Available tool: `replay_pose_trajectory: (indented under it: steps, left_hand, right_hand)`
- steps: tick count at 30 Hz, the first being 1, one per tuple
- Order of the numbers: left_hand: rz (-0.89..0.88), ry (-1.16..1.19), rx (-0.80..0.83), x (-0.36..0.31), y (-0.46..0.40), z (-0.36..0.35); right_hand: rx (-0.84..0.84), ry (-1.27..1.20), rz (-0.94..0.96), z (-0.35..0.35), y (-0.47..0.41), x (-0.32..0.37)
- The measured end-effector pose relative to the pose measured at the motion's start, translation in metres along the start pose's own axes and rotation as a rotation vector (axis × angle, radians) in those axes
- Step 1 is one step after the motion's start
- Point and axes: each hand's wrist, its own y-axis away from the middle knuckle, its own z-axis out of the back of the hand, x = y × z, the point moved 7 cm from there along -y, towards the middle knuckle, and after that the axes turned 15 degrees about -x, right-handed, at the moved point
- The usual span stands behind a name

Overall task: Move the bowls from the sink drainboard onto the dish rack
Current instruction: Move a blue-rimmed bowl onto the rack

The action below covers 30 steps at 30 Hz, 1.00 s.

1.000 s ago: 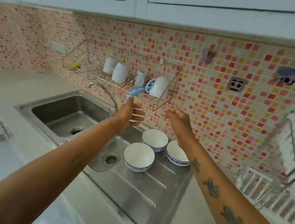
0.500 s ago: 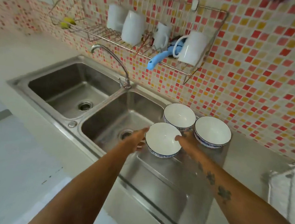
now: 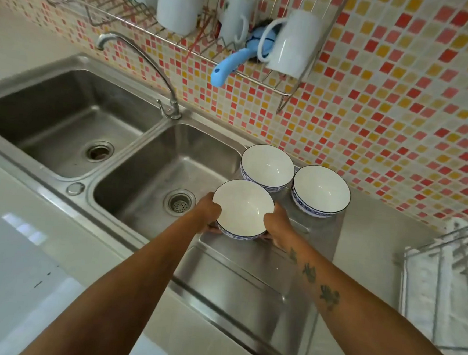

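Your fingers are mostly hidden: your left hand and right hand cup opposite sides of the nearest white ceramic bowl with a blue-patterned base, and the fingertips curl out of sight beneath it. You cannot tell whether that bowl sits on the ribbed stainless-steel drainboard or is lifted just off it. The wire dish rack on the counter is cut off by the right edge, so only part of its frame shows, well apart from the bowls. The wall-mounted wire shelf is cropped at the top.

Count three matching bowls: the held one, a second bowl just behind it, and a third bowl beside that. The shelf holds four white mugs, each cut off at the top edge, and one blue-handled brush. Two steel basins lie left of the drainboard.
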Motion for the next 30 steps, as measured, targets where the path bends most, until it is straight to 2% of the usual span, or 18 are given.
replay_pose_trajectory:
  steps: [5, 9, 15, 19, 22, 25, 30]
  left_hand:
    - [-0.031, 0.008, -0.010, 0.000, 0.014, 0.000]
    - [-0.110, -0.008, -0.009, -0.012, 0.043, -0.003]
    - [-0.160, 0.176, 0.117, -0.064, 0.110, -0.017]
    - [-0.194, 0.353, 0.293, -0.120, 0.179, -0.032]
    - [-0.286, 0.429, 0.438, -0.157, 0.247, -0.052]
    - [-0.369, 0.438, 0.551, -0.180, 0.312, -0.078]
    - [-0.316, 0.379, 0.814, -0.197, 0.381, -0.131]
  right_hand:
    - [-0.013, -0.020, -0.011, 0.007, 0.008, 0.000]
    - [-0.055, -0.146, -0.079, 0.027, 0.024, 0.006]
    - [-0.168, -0.228, 0.105, 0.108, 0.059, 0.073]
    - [-0.239, -0.338, 0.275, 0.191, 0.095, 0.126]
    - [-0.304, -0.399, 0.415, 0.264, 0.138, 0.153]
    - [-0.376, -0.489, 0.534, 0.335, 0.182, 0.162]
    - [-0.492, -0.543, 0.687, 0.429, 0.233, 0.149]
